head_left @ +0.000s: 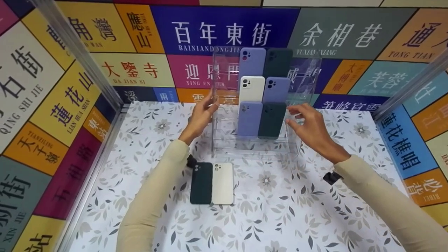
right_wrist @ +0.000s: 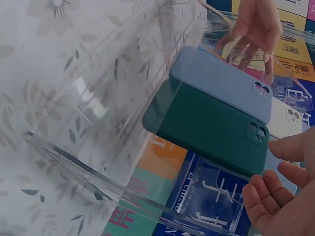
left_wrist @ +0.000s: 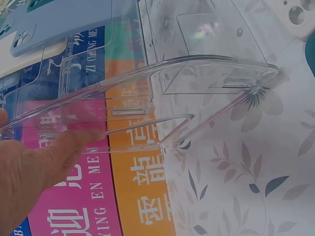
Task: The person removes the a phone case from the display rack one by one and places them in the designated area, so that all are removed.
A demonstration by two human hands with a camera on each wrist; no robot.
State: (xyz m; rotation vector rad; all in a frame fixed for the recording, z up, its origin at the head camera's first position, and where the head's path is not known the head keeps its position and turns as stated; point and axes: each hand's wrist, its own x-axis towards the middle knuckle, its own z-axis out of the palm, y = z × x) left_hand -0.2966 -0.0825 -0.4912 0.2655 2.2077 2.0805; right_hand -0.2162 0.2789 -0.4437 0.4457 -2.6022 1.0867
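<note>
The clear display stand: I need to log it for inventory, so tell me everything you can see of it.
The clear display stand looks like transparent acrylic, with stepped tiers and curved side walls. It stands upright on the floral tabletop near the back wall. Six phone cases sit on it in three rows of two: lilac, dark green and white. The left hand touches its left side; the right hand is at its right side, fingers relaxed.

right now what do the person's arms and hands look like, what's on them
Both arms wear long, close-fitting cream sleeves down to the wrists. The left hand and right hand are bare: no gloves, and no rings visible. A small black device is strapped at each wrist, the left wrist unit and the right wrist unit.
</note>
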